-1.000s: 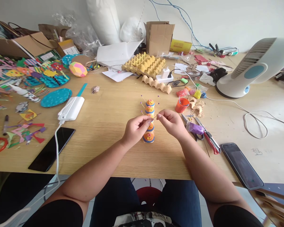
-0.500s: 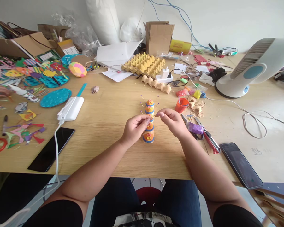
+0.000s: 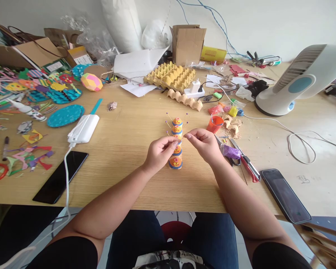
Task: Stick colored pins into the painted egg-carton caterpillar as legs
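A craft caterpillar [image 3: 176, 144] made of orange and blue egg-carton cups lies on the wooden table [image 3: 128, 149], with thin purple-tipped sticks poking out of its far segments. My left hand [image 3: 160, 151] and my right hand [image 3: 202, 143] meet just over its middle. Both hands are pinched on a thin stick [image 3: 182, 138] that runs between their fingertips. A lump of purple clay [image 3: 231, 152] lies just right of my right hand.
Scissors and a red cutter [image 3: 248, 164] lie to the right, with an orange cup [image 3: 215, 124] and a phone [image 3: 286, 195] nearby. A white fan [image 3: 299, 82] stands at the far right. A power bank [image 3: 84, 128], another phone [image 3: 61, 176] and coloured paper scraps [image 3: 28, 112] cover the left.
My hands have shifted slightly up and away over the caterpillar. A person's hand seen at the left edge half a second ago is gone.
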Tool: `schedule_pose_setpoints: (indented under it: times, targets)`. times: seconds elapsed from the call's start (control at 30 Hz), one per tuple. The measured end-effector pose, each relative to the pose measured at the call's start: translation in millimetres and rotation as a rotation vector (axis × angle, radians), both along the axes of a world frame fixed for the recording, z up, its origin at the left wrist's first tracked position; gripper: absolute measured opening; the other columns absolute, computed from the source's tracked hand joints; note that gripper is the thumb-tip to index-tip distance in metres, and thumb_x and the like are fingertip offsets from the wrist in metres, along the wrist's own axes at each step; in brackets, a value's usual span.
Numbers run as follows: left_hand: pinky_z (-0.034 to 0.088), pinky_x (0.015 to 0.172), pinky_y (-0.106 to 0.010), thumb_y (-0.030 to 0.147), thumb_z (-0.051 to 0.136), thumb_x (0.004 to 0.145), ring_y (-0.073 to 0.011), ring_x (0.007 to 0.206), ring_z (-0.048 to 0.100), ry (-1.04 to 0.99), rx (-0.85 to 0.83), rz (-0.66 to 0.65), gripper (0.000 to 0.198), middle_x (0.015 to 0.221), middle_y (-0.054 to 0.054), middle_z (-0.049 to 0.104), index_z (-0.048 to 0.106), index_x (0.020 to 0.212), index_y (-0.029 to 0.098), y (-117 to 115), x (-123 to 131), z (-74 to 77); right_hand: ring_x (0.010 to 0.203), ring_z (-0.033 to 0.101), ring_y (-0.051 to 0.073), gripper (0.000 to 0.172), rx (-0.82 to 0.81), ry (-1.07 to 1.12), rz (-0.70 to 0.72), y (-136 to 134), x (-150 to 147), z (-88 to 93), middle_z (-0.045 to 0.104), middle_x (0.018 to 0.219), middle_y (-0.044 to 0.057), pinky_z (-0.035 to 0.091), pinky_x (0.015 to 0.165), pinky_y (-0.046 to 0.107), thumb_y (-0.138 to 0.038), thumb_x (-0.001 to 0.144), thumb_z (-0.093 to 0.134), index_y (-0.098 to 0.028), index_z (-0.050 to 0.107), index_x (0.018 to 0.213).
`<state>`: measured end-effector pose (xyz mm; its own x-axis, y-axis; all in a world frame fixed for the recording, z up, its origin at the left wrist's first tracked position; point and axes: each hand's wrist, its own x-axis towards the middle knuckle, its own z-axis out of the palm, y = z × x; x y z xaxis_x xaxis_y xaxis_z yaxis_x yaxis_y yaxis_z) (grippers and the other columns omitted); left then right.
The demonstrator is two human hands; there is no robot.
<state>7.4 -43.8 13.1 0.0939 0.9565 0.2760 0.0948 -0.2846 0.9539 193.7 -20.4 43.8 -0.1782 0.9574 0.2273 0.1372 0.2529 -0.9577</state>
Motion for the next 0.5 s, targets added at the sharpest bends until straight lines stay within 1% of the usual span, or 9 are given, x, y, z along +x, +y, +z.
schedule_pose_setpoints:
  times: [0.07,0.17,0.27,0.37,0.43,0.5]
  targets:
    - [0.052,0.065,-0.023,0.040,0.065,0.091,-0.0133,0.071,0.066,-0.002,-0.001,0.003,0.027,0.083,-0.005,0.074,0.075,0.098,0.016,0.1,0.0,0.5,0.062,0.047,0.012,0.045,0.001,-0.004,0.011,-0.3,0.5,0.9,0.058,0.067,0.001,0.037,0.055,0.026,-0.064,0.079,0.071,-0.018,0.071,0.079]
    - [0.052,0.064,-0.023,0.040,0.065,0.091,-0.0134,0.070,0.066,-0.014,-0.010,0.009,0.027,0.082,-0.005,0.074,0.075,0.096,0.016,0.3,-0.1,1.9,0.071,0.055,0.015,0.049,-0.011,0.011,0.043,-0.5,1.6,2.0,0.059,0.067,0.002,0.042,0.060,0.027,-0.066,0.085,0.063,-0.019,0.074,0.083]
    - [0.051,0.064,-0.023,0.040,0.065,0.091,-0.0131,0.070,0.065,-0.019,-0.018,0.012,0.027,0.082,-0.005,0.074,0.075,0.096,0.016,0.4,-0.2,2.5,0.074,0.057,0.016,0.047,-0.013,0.024,0.049,-0.6,1.9,2.5,0.061,0.069,0.003,0.043,0.062,0.027,-0.064,0.086,0.063,-0.019,0.075,0.085]
    - [0.051,0.064,-0.023,0.041,0.065,0.091,-0.0126,0.069,0.064,-0.004,-0.012,0.005,0.028,0.081,-0.005,0.074,0.075,0.097,0.016,0.3,-0.2,2.0,0.066,0.052,0.013,0.041,-0.006,0.020,0.042,-0.6,0.8,2.1,0.063,0.072,0.002,0.040,0.058,0.026,-0.060,0.081,0.072,-0.019,0.073,0.082]
    - [0.050,0.063,-0.023,0.041,0.065,0.091,-0.0120,0.068,0.063,0.006,-0.006,-0.001,0.028,0.080,-0.004,0.073,0.075,0.097,0.015,0.0,-0.1,1.6,0.059,0.044,0.010,0.040,-0.004,0.018,0.026,-0.7,-0.1,1.4,0.058,0.066,0.000,0.035,0.053,0.026,-0.058,0.080,0.074,-0.018,0.072,0.079]
    - [0.050,0.063,-0.022,0.041,0.064,0.091,-0.0115,0.067,0.062,0.011,-0.001,-0.004,0.028,0.078,-0.004,0.073,0.075,0.097,0.015,-0.2,0.2,1.5,0.056,0.038,0.009,0.040,0.001,0.013,0.007,-0.7,-0.8,0.6,0.054,0.062,-0.002,0.031,0.051,0.026,-0.057,0.080,0.074,-0.017,0.071,0.077]
